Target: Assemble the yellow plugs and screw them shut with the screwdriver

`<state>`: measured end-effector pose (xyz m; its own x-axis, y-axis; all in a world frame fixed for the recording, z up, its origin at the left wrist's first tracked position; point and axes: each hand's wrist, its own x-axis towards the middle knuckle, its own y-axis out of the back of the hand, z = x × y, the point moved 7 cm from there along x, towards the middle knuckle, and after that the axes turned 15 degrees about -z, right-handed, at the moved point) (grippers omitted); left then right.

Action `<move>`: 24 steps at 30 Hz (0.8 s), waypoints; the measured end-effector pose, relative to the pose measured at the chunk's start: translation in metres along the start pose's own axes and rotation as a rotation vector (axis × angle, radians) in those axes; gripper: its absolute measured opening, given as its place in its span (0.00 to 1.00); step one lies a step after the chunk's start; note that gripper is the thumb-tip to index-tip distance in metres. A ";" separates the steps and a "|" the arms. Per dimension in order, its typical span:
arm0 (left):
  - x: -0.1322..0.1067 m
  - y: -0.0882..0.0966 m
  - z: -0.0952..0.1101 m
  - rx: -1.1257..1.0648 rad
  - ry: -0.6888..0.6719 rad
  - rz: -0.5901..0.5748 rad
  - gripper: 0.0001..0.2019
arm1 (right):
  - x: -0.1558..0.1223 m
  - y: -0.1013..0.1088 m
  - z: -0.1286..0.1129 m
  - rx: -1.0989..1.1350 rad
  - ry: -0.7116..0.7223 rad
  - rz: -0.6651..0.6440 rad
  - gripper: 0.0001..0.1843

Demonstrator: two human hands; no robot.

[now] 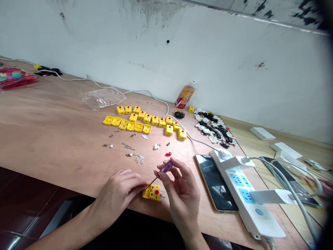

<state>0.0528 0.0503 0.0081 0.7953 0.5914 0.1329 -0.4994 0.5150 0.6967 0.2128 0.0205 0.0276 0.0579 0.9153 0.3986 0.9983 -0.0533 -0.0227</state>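
Observation:
My right hand (183, 189) is closed around the purple handle of a screwdriver (166, 166), whose thin shaft slants down to the left. Its tip meets the left part of a small yellow plastic housing (151, 196) at the table's front edge. That housing has a red button in it, and two thin metal prongs stick out on its right. My left hand (122, 189) has its thumb and fingers pressed together at the housing's left edge, by the screwdriver tip. Its fingertips are partly hidden.
Finished-looking yellow boxes (155, 120) with red buttons stand in rows behind open yellow shells (130, 126). Small metal and plastic parts (141, 159) lie scattered before them. A phone (215, 182) and power strip (247, 198) are on the right; a bottle (185, 94) leans at the wall.

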 end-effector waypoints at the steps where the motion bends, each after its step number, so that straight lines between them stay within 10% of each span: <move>1: 0.000 0.000 0.000 0.003 0.004 -0.002 0.06 | 0.000 0.000 -0.001 0.003 0.000 -0.001 0.20; 24: 0.003 0.000 -0.002 0.031 0.048 -0.008 0.05 | -0.005 -0.008 -0.026 -0.249 0.248 -0.083 0.32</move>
<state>0.0545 0.0527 0.0069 0.7812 0.6171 0.0940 -0.4821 0.5008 0.7189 0.2042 0.0056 0.0498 -0.0559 0.7976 0.6006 0.9672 -0.1062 0.2310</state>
